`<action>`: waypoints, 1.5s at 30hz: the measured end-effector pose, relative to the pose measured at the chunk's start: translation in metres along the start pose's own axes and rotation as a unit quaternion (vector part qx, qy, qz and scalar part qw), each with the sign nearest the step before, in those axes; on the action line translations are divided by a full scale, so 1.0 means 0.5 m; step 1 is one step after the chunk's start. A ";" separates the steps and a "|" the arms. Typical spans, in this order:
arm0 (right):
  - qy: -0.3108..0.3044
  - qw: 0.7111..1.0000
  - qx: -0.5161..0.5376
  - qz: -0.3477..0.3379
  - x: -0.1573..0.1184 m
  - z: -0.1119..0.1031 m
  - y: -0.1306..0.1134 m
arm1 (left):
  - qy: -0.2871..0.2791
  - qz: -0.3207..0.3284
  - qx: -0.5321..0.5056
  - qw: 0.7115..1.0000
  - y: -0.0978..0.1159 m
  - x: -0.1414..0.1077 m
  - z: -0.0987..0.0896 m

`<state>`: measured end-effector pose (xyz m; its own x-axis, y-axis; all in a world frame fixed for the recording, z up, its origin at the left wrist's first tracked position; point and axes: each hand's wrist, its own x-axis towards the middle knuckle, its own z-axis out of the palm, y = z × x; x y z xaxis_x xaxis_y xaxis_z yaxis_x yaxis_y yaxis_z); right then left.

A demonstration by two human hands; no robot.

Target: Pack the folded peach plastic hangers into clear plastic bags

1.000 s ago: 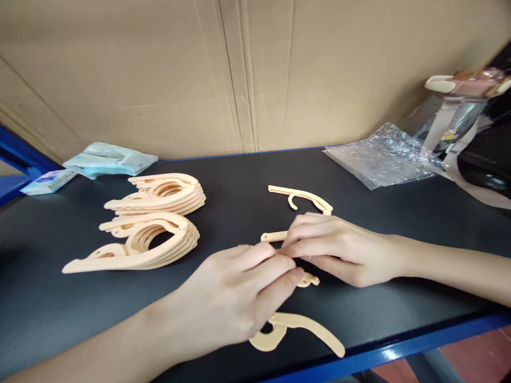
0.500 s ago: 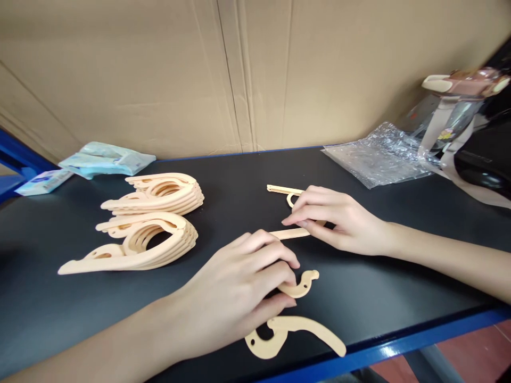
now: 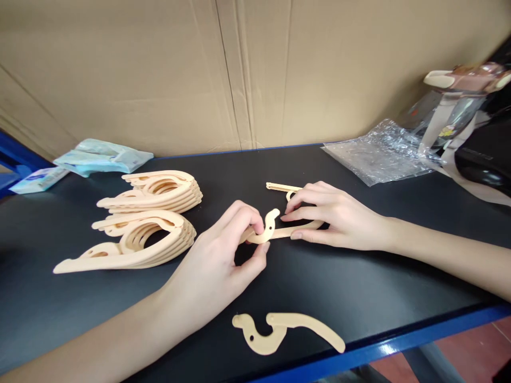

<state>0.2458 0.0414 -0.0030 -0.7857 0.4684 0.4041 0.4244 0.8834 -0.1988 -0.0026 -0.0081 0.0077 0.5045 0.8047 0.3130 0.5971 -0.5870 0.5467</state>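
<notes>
My left hand (image 3: 227, 250) pinches a small cream hook-shaped piece (image 3: 268, 229) between thumb and fingers, over the left end of a cream hanger (image 3: 289, 232). My right hand (image 3: 339, 215) rests on that hanger with thumb and fingers around its right part, which the fingers partly hide. A thin straight arm (image 3: 281, 186) and part of a ring show beyond the right fingers. Nearer the front edge lies a curved cream piece (image 3: 263, 340) with a hook at its left and a bent arm at its right, touched by neither hand.
Two stacks of folded cream hangers, a rear one (image 3: 159, 194) and a front one (image 3: 143, 244), lie at the left. Behind them are blue-white packets (image 3: 99, 157). Clear plastic wrap (image 3: 379, 154) and a strapped bottle (image 3: 459, 106) stand back right. Cardboard (image 3: 159, 74) closes the back.
My left hand has moved up and left with the hook piece, from above the front curved piece to the hanger's left end. My right hand has hardly moved; its thumb has shifted slightly.
</notes>
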 end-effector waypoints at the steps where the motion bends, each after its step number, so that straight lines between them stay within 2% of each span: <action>1: -0.006 1.000 0.000 -0.002 -0.001 0.000 0.001 | 0.002 -0.026 0.008 1.000 -0.001 0.000 0.000; 6: -0.009 0.999 0.031 0.002 -0.001 0.000 -0.001 | -0.024 -0.158 0.081 0.984 -0.001 0.004 -0.001; 10: -0.001 0.998 0.065 0.013 0.002 0.001 -0.003 | -0.040 -0.195 0.102 0.975 0.005 0.009 -0.002; 18: 0.001 0.990 0.135 0.051 -0.001 -0.005 -0.006 | -0.040 -0.128 0.099 0.986 0.002 0.002 -0.005; 28: -0.022 0.977 0.203 0.063 0.002 -0.006 0.003 | -0.083 -0.110 0.102 0.985 0.004 -0.001 -0.005; 38: -0.009 0.972 0.225 0.068 0.002 0.004 0.008 | -0.113 -0.062 0.119 0.984 0.006 -0.001 -0.008; 42: -0.009 0.973 0.223 0.060 0.002 0.003 0.008 | -0.125 -0.038 0.150 0.980 0.008 -0.002 -0.007; 45: -0.009 0.978 0.205 0.047 0.003 0.001 0.007 | -0.113 0.002 0.218 0.969 0.006 -0.004 0.000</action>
<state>0.2459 0.0453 -0.0038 -0.7615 0.5446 0.3515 0.2815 0.7663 -0.5775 -0.0019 -0.0118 0.0089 0.6009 0.7918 0.1095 0.7772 -0.6108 0.1511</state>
